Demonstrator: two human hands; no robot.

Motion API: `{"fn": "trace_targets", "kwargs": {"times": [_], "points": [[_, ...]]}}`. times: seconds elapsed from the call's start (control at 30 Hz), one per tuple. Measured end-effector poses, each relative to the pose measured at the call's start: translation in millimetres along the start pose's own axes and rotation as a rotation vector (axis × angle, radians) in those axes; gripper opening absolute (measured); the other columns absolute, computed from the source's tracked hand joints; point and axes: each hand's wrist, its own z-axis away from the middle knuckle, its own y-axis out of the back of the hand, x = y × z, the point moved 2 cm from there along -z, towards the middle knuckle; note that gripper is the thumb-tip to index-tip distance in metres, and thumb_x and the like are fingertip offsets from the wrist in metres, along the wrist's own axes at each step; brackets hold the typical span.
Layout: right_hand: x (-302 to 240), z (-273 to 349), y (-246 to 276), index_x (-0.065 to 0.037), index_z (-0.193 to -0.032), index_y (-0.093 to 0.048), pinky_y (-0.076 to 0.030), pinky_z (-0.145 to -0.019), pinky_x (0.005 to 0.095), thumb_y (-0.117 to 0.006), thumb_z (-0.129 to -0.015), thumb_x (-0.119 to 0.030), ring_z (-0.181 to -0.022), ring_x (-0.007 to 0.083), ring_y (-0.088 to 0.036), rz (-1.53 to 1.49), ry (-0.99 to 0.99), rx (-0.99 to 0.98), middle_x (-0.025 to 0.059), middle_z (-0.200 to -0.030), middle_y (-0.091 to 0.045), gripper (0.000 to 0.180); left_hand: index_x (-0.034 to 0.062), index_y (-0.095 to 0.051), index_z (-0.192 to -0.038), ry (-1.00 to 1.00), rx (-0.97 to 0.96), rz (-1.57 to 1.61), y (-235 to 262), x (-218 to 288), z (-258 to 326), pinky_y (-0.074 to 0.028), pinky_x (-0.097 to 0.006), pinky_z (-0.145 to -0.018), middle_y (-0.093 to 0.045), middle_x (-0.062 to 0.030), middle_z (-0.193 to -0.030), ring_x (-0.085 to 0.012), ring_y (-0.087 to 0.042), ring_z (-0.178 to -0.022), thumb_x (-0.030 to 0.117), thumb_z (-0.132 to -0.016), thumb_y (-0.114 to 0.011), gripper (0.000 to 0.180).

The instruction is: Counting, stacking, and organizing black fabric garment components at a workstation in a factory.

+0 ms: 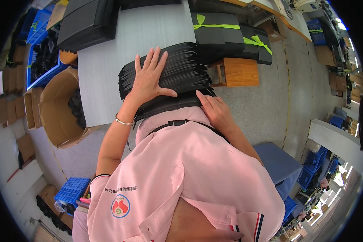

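**Pale table in a busy workroom, black stack in front of you**

The pale table (97, 90) runs away from you toward 12 o'clock. Your black stack (181, 68) is right in front of your belly, by the table's near end. Its long side slants, from between 8 and 9 o'clock to between 2 and 3. Many thin edges show on it, lying the same way. Your left hand (147, 82) is flat on top, its fingers spread apart near 12 o'clock and its thumb at 3. Your right hand (215, 109) is at the stack's near right edge, fingers toward 11. I can't tell if it pinches anything. From the stack, bundles with green ties (220, 38) sit at 2 o'clock, and a wooden stool (241, 71) at 3.
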Motion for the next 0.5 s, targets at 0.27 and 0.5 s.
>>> {"fn": "trace_targets", "kwargs": {"times": [0.27,0.5], "points": [[-3.2,0.9,-10.1,0.001,-0.146,-0.053,-0.051,-0.069,0.0342,-0.059,-0.085,0.000,-0.072,0.0236,-0.055,0.098,-0.087,-0.107,0.0097,-0.091,-0.052,0.061,0.0104,-0.023,-0.164,-0.005,0.003,-0.012,-1.8,-0.7,0.1,-0.004,-0.063,-0.124,-0.021,-0.0169,-0.169,-0.0331,-0.013,-0.158,0.082,-0.052,-0.076,0.143],[-2.4,0.4,-9.6,0.000,-0.145,-0.053,-0.052,-0.067,0.0342,-0.060,-0.084,0.002,-0.072,0.0237,-0.055,0.063,-0.099,-0.093,0.0106,-0.093,-0.053,0.062,0.0063,-0.029,-0.161,-0.028,0.034,-0.020,-1.1,-0.3,-0.3,-0.008,-0.067,-0.122,-0.026,-0.0197,-0.167,-0.0354,-0.018,-0.157,0.081,-0.052,-0.078,0.141]]}}
